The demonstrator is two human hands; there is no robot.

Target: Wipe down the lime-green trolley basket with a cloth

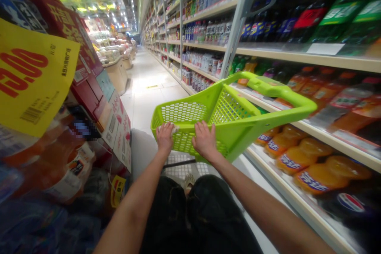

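A lime-green plastic shopping cart with honeycomb-perforated sides stands across the aisle in front of my knees, its raised handle on the right. My left hand is closed over the near rim toward the cart's left end. A small crumpled whitish cloth pokes out beside its fingers and touches the rim; most of it is hidden. Farther right along the same rim, my right hand grips the edge with its fingers over the top. The inner wall visible between the hands is bare perforated plastic.
Drink shelves run along the right, close to the cart handle; orange soda bottles lie on the lowest one. Stacked cartons and a yellow price sign crowd the left. Tiled aisle floor stretches ahead.
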